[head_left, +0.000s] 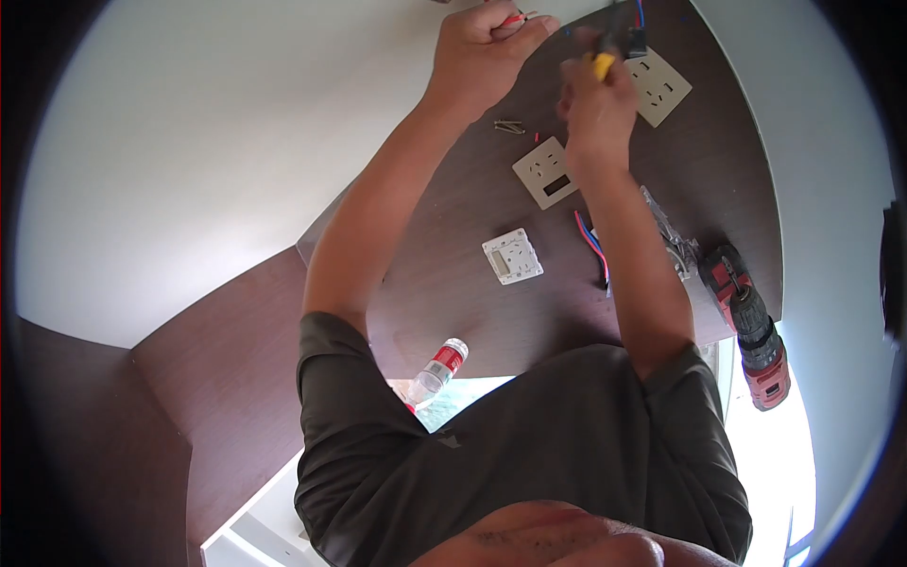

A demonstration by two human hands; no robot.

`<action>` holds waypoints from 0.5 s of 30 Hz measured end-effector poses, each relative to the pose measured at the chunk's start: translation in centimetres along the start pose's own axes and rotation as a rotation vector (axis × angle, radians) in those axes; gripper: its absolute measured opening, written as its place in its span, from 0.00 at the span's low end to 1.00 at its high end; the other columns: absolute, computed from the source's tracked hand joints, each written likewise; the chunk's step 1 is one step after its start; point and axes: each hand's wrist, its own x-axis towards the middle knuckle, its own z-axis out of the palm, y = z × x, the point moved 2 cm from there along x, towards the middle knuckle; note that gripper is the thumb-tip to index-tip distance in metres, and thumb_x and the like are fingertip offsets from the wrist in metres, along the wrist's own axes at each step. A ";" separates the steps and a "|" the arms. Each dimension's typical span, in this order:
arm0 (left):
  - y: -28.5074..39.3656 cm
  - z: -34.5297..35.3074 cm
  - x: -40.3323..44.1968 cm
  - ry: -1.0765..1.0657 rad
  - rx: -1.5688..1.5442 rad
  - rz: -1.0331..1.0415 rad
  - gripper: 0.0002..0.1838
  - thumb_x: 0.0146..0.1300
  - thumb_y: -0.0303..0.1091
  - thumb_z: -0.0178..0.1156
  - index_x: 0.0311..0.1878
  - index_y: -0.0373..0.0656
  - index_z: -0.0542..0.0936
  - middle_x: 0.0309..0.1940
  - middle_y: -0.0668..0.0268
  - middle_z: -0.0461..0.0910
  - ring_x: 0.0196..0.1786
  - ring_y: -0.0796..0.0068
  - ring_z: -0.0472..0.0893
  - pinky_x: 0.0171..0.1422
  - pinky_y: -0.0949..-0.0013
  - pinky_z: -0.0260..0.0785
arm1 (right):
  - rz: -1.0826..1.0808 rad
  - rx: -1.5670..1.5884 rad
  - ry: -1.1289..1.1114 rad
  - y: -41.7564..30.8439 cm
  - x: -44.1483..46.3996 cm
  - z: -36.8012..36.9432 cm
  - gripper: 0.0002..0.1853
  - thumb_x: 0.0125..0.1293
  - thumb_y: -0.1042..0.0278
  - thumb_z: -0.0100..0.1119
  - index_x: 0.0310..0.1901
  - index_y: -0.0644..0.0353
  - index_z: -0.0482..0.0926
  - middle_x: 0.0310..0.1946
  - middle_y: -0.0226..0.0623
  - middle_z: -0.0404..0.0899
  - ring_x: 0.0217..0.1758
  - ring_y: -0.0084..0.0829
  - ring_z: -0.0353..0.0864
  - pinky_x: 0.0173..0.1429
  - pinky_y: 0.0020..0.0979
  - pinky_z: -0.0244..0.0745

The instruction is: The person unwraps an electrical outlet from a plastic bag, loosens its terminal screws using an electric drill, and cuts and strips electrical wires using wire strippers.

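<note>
At the top of the view, my left hand (pixel 480 59) is closed in a pinch on a red wire (pixel 513 19), whose tip pokes out past the fingers. My right hand (pixel 602 109), blurred by motion, grips a hand tool with yellow and black parts (pixel 603 65); its exact kind is too smeared to tell. Partly behind that hand lies a cream wall socket (pixel 664 87), with a dark block and blue and red wires above it. Another socket (pixel 543 172) with a dark window rests face up by my right wrist. Several screws (pixel 510 127) lie between my arms.
A white socket plate (pixel 513 256) lies on the dark wood tabletop (pixel 453 307). Loose red and blue wires (pixel 593 246) and clear plastic wrapping (pixel 669 227) sit near my right forearm. A red-and-black power drill (pixel 753 326) is at the right edge. A plastic bottle (pixel 437 370) is near my left elbow.
</note>
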 end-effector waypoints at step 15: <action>-0.5 -3.2 -2.0 0.140 0.647 0.889 0.15 0.68 0.25 0.64 0.57 0.47 0.82 0.32 0.70 0.83 0.31 0.83 0.82 0.34 0.74 0.74 | -0.051 -0.002 -0.261 3.1 -1.4 -3.3 0.28 0.67 0.70 0.60 0.69 0.64 0.69 0.35 0.23 0.72 0.38 0.16 0.70 0.44 0.22 0.68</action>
